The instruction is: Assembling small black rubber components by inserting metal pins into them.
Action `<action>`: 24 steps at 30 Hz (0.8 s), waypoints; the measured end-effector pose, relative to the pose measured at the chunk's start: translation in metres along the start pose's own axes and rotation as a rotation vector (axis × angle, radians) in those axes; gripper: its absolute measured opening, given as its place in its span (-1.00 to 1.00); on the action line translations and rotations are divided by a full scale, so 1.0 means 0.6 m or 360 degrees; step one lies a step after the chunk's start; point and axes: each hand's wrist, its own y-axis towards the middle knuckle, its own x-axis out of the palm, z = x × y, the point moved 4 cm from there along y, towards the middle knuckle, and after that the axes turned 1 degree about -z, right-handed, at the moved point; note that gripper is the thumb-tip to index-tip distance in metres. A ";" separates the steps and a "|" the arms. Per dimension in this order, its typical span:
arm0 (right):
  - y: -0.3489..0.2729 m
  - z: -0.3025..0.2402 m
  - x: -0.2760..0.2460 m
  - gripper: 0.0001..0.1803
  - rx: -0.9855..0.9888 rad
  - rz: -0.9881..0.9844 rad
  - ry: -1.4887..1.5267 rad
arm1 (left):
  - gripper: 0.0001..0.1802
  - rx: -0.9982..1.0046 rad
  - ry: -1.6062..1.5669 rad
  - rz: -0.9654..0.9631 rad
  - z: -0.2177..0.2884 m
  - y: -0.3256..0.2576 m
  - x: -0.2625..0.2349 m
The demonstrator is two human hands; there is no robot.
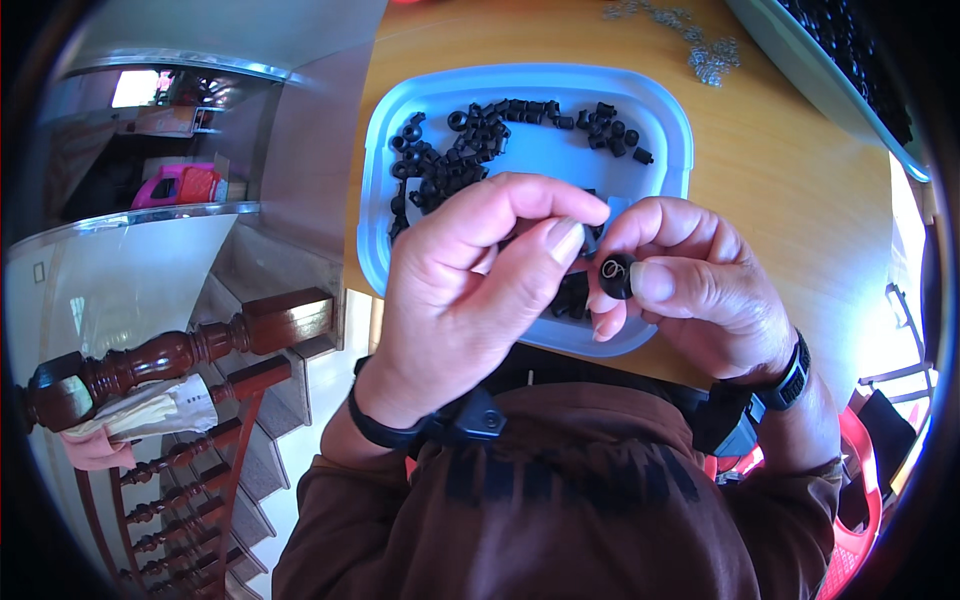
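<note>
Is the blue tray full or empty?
Partly filled: the blue tray holds scattered black pieces, but bare bottom shows between the clusters.

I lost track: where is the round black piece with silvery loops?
The round black piece is right of centre in the head view, held in the right hand, beside the left hand, over the blue tray.

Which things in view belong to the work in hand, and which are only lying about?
Seemingly in use:
black piece with silvery loops, in the right grip
loose black parts
light-blue tray
silvery bits, probably

Seemingly lying about:
pale cloth on the railing
pink object
</note>
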 end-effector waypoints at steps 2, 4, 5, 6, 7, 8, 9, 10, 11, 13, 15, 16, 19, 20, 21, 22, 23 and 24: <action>0.000 -0.003 0.001 -0.70 -0.0036 -0.0023 -0.0010 | -0.81 -0.0001 -0.0034 0.0046 0.006 -0.004 0.007; -0.002 -0.004 0.004 -0.70 -0.0031 -0.0018 -0.0037 | -0.80 -0.0014 -0.0047 0.0064 0.005 -0.010 0.010; -0.002 -0.005 0.006 -0.71 -0.0024 -0.0011 -0.0062 | -0.79 -0.0029 -0.0062 0.0082 0.006 -0.013 0.009; -0.002 -0.006 0.007 -0.71 -0.0029 -0.0017 -0.0062 | -0.79 -0.0025 -0.0055 0.0081 0.008 -0.016 0.008; -0.001 -0.005 0.007 -0.72 -0.0016 -0.0005 -0.0082 | -0.79 -0.0058 -0.0060 0.0096 0.008 -0.019 0.005; -0.002 -0.003 0.007 -0.73 0.0002 0.0009 -0.0105 | -0.78 -0.0091 -0.0069 0.0116 0.006 -0.023 0.005; -0.001 -0.002 0.007 -0.73 0.0002 0.0009 -0.0109 | -0.78 -0.0088 -0.0070 0.0116 0.006 -0.023 0.005; 0.001 -0.001 0.008 -0.74 -0.0024 0.0001 -0.0099 | -0.78 -0.0097 -0.0089 0.0151 0.004 -0.023 0.004; 0.001 -0.002 0.007 -0.75 -0.0049 -0.0002 -0.0091 | -0.77 -0.0106 -0.0112 0.0185 0.002 -0.022 0.004; -0.001 -0.002 0.002 -0.75 -0.0045 0.0019 -0.0103 | -0.78 -0.0021 -0.0034 0.0174 0.007 -0.019 0.006; -0.001 -0.002 0.000 -0.75 -0.0047 0.0036 -0.0108 | -0.78 0.0139 0.0130 0.0156 0.014 -0.014 0.006; -0.001 -0.003 0.001 -0.75 -0.0072 0.0030 -0.0073 | -0.78 0.0139 0.0125 0.0148 0.015 -0.012 0.008; -0.001 -0.008 0.005 -0.76 -0.0100 0.0041 -0.0031 | -0.78 0.0149 0.0436 0.0117 0.024 -0.006 0.008; -0.001 -0.011 0.005 -0.76 -0.0094 0.0054 -0.0030 | -0.78 0.0148 0.0432 0.0105 0.024 -0.003 0.006; -0.001 -0.012 0.005 -0.76 -0.0100 0.0063 -0.0026 | -0.77 0.0237 0.0630 0.0079 0.028 -0.002 0.005; 0.000 -0.013 0.005 -0.77 -0.0108 0.0077 -0.0023 | -0.76 0.0327 0.0828 0.0053 0.031 -0.001 0.006; -0.001 -0.013 0.004 -0.76 -0.0111 0.0089 -0.0020 | -0.74 0.0336 0.0887 0.0104 0.034 -0.001 0.009; 0.000 -0.011 0.004 -0.76 -0.0109 0.0095 -0.0018 | -0.74 0.0332 0.0883 0.0100 0.036 0.001 0.010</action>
